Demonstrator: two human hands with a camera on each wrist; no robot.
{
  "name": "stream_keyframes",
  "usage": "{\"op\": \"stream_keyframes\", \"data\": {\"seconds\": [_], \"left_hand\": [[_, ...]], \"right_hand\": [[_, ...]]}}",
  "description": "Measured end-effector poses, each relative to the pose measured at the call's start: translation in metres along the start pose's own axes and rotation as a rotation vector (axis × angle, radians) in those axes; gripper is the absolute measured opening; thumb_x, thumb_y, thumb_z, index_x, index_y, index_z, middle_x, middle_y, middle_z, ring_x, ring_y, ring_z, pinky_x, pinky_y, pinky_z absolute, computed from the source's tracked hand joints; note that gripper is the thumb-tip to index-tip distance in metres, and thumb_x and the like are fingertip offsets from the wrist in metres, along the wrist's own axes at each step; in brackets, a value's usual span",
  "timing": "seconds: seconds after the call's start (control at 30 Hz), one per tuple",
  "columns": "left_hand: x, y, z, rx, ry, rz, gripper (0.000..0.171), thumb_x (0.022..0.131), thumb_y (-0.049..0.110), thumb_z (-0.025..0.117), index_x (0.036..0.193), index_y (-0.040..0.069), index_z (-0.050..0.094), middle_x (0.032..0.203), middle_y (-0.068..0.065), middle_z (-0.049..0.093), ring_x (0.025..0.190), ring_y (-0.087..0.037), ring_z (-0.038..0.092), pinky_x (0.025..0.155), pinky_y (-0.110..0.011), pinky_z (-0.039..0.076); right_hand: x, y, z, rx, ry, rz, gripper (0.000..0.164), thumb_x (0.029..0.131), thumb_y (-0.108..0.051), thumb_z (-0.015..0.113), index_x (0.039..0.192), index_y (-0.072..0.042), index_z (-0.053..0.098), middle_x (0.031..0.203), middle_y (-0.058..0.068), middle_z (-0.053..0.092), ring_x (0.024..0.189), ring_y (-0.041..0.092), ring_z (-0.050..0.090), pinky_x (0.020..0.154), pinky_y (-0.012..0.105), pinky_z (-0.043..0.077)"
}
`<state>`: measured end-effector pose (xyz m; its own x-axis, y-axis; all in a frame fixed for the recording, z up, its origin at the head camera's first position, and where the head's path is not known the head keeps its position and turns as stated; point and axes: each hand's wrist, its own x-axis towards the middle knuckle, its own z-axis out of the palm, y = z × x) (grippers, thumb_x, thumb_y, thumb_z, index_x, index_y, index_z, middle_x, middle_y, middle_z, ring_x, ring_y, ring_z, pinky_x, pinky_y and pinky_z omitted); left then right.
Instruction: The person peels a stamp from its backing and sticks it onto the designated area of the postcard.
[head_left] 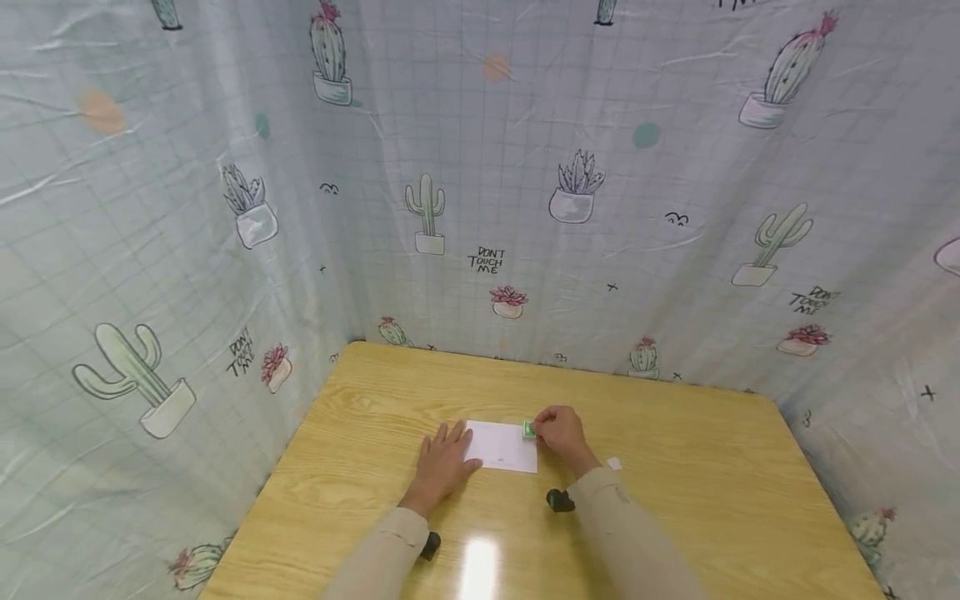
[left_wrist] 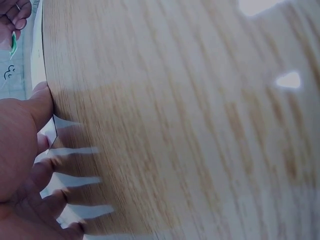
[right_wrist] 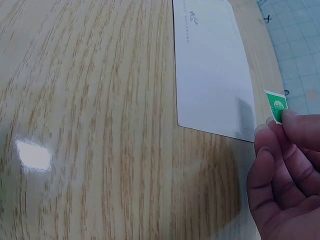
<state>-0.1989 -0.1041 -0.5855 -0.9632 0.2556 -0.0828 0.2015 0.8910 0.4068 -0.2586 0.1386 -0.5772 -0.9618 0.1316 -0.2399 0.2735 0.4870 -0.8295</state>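
A white envelope [head_left: 498, 446] lies flat on the wooden table, with small print near its front edge. The left hand [head_left: 444, 458] spreads its fingers over the table at the envelope's left end, the thumb resting on its edge. Between thumb and fingertips, the right hand [head_left: 561, 431] pinches a small green stamp [right_wrist: 277, 104] with a white border. In the right wrist view the stamp is tilted and held above the envelope [right_wrist: 212, 70]. From the head it overlaps the envelope's far right corner.
A small white scrap of paper [head_left: 614, 463] lies on the table [head_left: 675, 500] to the right of the right wrist. Cactus-printed curtains [head_left: 480, 167] hang behind and at both sides of the table. Black wrist cameras [head_left: 559, 500] sit under the sleeves.
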Motion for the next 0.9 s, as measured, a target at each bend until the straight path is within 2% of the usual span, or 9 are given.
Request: {"op": "stream_keyframes", "data": {"seconds": [0.37, 0.6, 0.9], "left_hand": [[-0.0015, 0.0018, -0.0016, 0.002, 0.006, -0.008, 0.064, 0.102, 0.04, 0.065, 0.155, 0.008, 0.049, 0.169, -0.014, 0.037, 0.158, -0.044, 0.029, 0.124, -0.069, 0.025], [0.0005, 0.0009, -0.0014, 0.014, 0.005, 0.0, 0.064, 0.102, 0.041, 0.065, 0.155, 0.008, 0.05, 0.169, -0.014, 0.037, 0.157, -0.045, 0.03, 0.124, -0.069, 0.026], [0.0017, -0.0017, 0.0018, 0.03, 0.005, 0.005, 0.064, 0.102, 0.041, 0.064, 0.154, 0.008, 0.05, 0.168, -0.014, 0.039, 0.156, -0.045, 0.032, 0.123, -0.07, 0.028]], "right_hand": [[0.0016, 0.0018, 0.0025, -0.019, 0.011, -0.001, 0.006, 0.094, -0.006, 0.074, 0.09, -0.001, 0.073, 0.084, 0.011, 0.07, 0.07, 0.018, 0.061, 0.058, 0.023, 0.049], [0.0044, 0.0012, 0.0074, -0.076, 0.024, 0.005, 0.006, 0.093, -0.006, 0.075, 0.089, -0.001, 0.074, 0.088, 0.012, 0.07, 0.074, 0.02, 0.062, 0.059, 0.024, 0.049], [0.0039, 0.0012, 0.0102, -0.105, 0.031, 0.012, 0.008, 0.092, -0.006, 0.074, 0.085, -0.003, 0.073, 0.082, 0.011, 0.069, 0.07, 0.019, 0.061, 0.057, 0.024, 0.048]]}}
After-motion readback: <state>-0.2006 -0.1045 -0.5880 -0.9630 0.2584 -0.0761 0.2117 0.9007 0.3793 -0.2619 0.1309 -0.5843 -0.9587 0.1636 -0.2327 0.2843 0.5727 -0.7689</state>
